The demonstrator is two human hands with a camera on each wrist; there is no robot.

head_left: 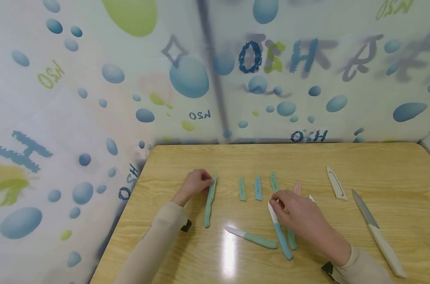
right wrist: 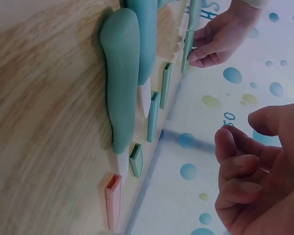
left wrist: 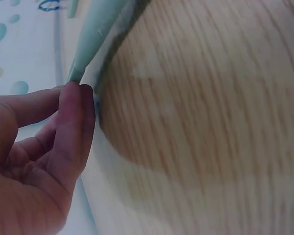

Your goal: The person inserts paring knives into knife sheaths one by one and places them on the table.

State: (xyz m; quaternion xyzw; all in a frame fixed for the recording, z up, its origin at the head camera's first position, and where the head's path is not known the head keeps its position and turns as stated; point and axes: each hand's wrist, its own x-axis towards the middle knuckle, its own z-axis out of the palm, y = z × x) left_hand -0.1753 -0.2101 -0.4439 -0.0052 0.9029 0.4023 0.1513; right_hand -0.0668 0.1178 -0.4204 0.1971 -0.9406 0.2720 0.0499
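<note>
My left hand (head_left: 197, 183) pinches the far end of a green knife (head_left: 208, 211), which has a green sheath over its blade. In the left wrist view, thumb and fingers meet at the tip of that sheath (left wrist: 81, 63). My right hand (head_left: 300, 209) hovers over the knives with fingers loosely bent and nothing between them. Just below it lie a blue-handled knife (head_left: 283, 242) with a white blade and a green-handled knife (head_left: 292, 240), partly hidden by the hand. Another green-handled knife (head_left: 259, 240) lies crosswise, its blade pointing left.
Beyond the knives lie a green sheath (head_left: 242, 190), a blue sheath (head_left: 258, 189), another green sheath (head_left: 274, 181) and a pink sheath (head_left: 298, 187). To the right are a white sheath (head_left: 336, 183) and a larger white-handled knife (head_left: 385, 244). A patterned wall backs the wooden table (head_left: 186, 156).
</note>
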